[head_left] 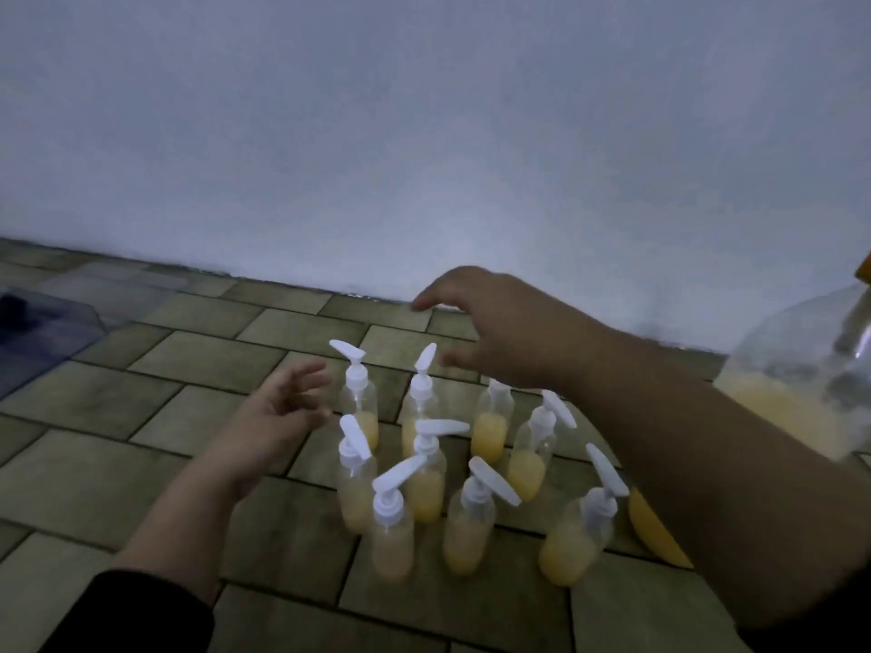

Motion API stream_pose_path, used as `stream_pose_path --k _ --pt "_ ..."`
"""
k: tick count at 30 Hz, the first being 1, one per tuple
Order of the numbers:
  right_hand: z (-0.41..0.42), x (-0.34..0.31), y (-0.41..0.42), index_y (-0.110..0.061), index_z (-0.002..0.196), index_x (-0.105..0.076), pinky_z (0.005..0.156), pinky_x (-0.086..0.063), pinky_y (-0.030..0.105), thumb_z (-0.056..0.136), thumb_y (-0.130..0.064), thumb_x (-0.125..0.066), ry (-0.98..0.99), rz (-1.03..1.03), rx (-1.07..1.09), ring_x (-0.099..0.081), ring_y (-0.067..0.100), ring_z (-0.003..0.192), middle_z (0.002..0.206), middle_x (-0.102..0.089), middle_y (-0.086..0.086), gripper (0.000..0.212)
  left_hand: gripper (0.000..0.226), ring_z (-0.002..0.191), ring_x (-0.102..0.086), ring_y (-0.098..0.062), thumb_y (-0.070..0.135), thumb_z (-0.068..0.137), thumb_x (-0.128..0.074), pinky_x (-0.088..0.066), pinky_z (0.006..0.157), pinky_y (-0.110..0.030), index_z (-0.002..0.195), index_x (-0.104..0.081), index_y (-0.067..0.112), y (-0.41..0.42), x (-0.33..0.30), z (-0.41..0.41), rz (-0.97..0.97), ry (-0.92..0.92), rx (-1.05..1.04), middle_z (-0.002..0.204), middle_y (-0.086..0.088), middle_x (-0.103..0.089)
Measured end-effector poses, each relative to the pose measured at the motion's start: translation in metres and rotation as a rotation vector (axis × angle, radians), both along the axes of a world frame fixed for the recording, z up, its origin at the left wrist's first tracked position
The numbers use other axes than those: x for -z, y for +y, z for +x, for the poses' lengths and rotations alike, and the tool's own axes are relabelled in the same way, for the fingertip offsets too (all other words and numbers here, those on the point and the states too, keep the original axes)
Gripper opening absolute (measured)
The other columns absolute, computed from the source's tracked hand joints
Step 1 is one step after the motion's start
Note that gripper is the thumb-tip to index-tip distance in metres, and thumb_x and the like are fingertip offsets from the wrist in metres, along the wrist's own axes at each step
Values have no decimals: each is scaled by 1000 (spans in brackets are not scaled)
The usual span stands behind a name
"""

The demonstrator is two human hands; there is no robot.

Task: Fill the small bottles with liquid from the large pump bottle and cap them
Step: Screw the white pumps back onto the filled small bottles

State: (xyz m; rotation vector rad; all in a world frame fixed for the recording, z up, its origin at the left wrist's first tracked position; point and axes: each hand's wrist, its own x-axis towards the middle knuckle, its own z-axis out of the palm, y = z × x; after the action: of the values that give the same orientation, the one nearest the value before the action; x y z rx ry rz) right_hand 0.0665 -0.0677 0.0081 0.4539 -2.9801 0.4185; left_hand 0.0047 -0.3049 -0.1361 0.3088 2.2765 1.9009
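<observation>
Small bottles (426, 468) — left hand (278, 412) beside, right hand (495, 327) spread above.

Clear small bottles (426, 483) with white pump caps (354, 365) hold yellow liquid; olive-green brick-patterned floor (165, 417); pale grey wall (424, 134).

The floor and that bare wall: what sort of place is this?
Probably a plain room in a home or small workshop, with the work done on the ground: a tiled floor meets a bare white wall, and the small pump bottles stand directly on the tiles.
</observation>
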Motion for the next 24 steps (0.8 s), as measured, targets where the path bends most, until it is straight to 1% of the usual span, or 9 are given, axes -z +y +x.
stream_pose_path --k 2,4,8,10,12,14,17,20,24 --pt "-33 18 -6 -32 132 -49 101 -37 32 81 -28 -72 -127 182 -54 -42 16 125 141 -43 -6 56 61 112 -56 -12 -5 79 -68 -47 88 -26 124 -50 31 6 5 -12 -86 -30 200 123 8 -58" --pt "-50 34 -9 -32 128 -54 98 -40 34 82 -29 -71 -180 221 -46 -46 18 122 136 -49 -4 49 55 109 -59 -12 -5 80 -67 -50 85 -25 122 -53 29 13 8 -19 -153 -3 270 115 6 -63" --pt "-60 52 -11 -24 111 -65 81 -45 31 88 -30 -64 -180 207 -72 -56 16 102 110 -62 -2 24 41 101 -62 -18 2 82 -67 -51 81 -25 117 -57 22 25 14 -28 -254 74 225 109 -4 -66" --pt "-63 55 -10 -20 107 -66 75 -43 29 89 -28 -62 -163 202 -60 -56 15 95 104 -62 -2 20 38 97 -63 -14 4 81 -69 -51 80 -28 112 -58 23 32 16 -33 -257 105 219 105 -1 -67" --pt "-68 56 -8 -19 106 -67 70 -38 27 89 -26 -62 -144 205 -32 -55 15 94 103 -63 -1 19 37 95 -62 -10 9 81 -70 -50 77 -27 111 -56 26 40 16 -39 -294 124 212 101 6 -66" --pt "-76 56 -2 -20 105 -67 69 -37 26 89 -25 -63 -132 185 9 -57 16 96 104 -63 0 18 39 92 -61 -8 9 80 -71 -50 74 -28 110 -55 29 51 15 -47 -319 144 209 97 7 -65" --pt "-86 54 8 -20 105 -68 73 -41 27 87 -25 -65 -133 124 75 -56 18 97 105 -62 2 18 40 96 -61 -15 6 80 -71 -52 81 -34 113 -56 25 66 11 -58 -304 162 240 100 1 -65" --pt "-96 52 15 -20 105 -68 77 -42 29 87 -25 -65 -157 124 117 -54 18 99 102 -59 0 19 44 103 -58 -11 11 81 -71 -48 85 -28 119 -53 24 76 11 -70 -342 211 260 107 7 -64" --pt "-103 52 19 -19 102 -68 72 -39 27 87 -24 -65 -184 105 152 -54 17 96 93 -53 -4 16 50 106 -59 -14 8 78 -73 -48 92 -35 118 -51 28 81 14 -78 -338 210 249 107 10 -64"
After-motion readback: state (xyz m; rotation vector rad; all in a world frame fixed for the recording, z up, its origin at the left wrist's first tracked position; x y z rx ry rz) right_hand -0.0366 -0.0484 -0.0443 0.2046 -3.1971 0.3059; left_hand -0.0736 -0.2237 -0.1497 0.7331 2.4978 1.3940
